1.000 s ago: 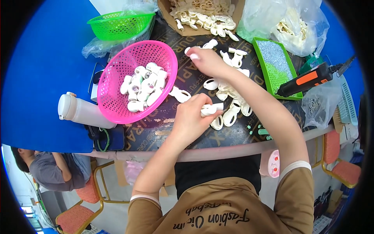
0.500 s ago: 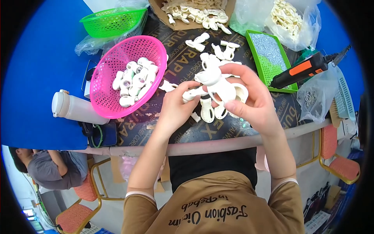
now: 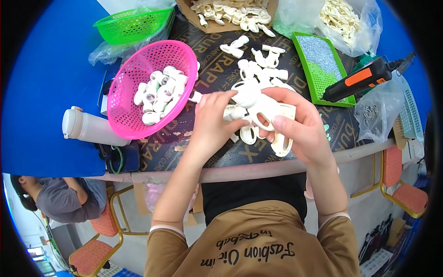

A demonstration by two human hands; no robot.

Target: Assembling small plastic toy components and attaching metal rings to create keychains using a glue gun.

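Observation:
Above the near part of the table, my right hand (image 3: 304, 127) grips a white hollow plastic figure part (image 3: 264, 111) with a rounded top and oval openings. My left hand (image 3: 213, 121) is at the left side of this same part, fingertips against its rounded top and thumb lower down, curled around a short white piece of it. Whether that piece is joined to the rest is hard to see. Behind and below my hands lie several loose white plastic pieces (image 3: 272, 57), partly hidden by the held part.
To the left stand a pink basket (image 3: 121, 92) of white pieces and a white bottle (image 3: 87, 127). A cardboard box (image 3: 217, 28) of pieces is at the back. Rightward are a green tray (image 3: 318, 94) with silvery granules, a black-orange tool (image 3: 357, 81) and plastic bags. Someone sits at far left.
The white figure part has been turned and lowered slightly between my hands. My left fingers have shifted up and right onto its rounded top.

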